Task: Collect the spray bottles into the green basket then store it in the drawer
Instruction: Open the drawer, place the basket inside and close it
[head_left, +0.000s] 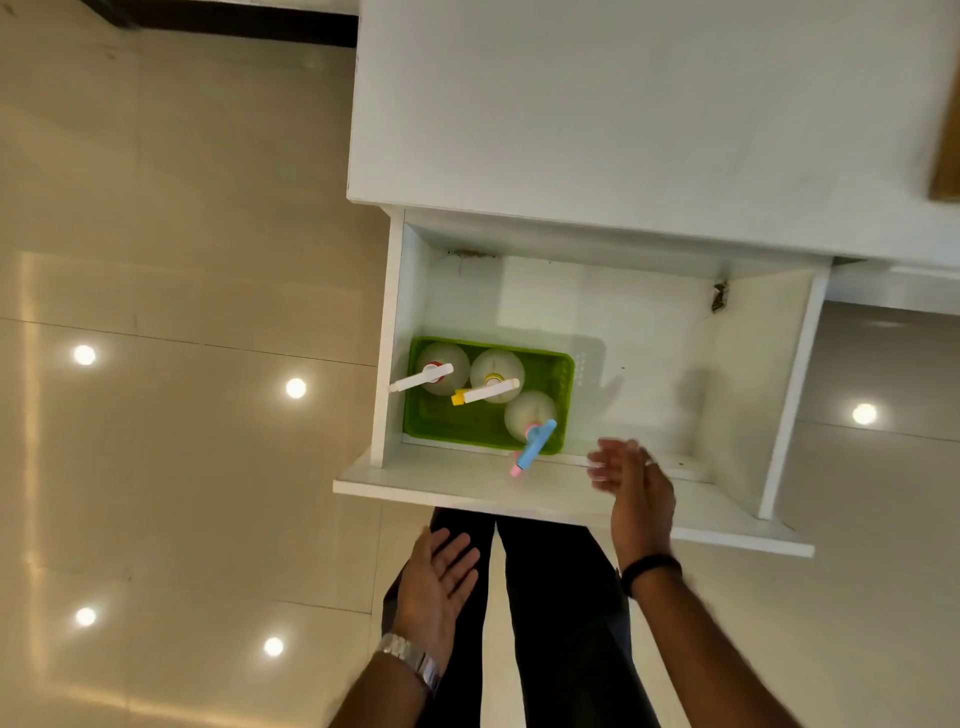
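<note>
- Glossy beige tiled floor (182, 291); open white wooden drawer (597, 499) at frame centre.
- Green plastic basket (467, 423) sits in drawer's left part, holding three translucent spray bottles (497, 375) upright.
- Right hand (631, 486) over front edge, fingers spread, empty.
- Left hand (439, 584) lower centre, palm open, empty.

Head camera looks steeply down (wide-angle) into the open drawer (571, 312), close.

No text, label, brand or number is readable on anything here.
</note>
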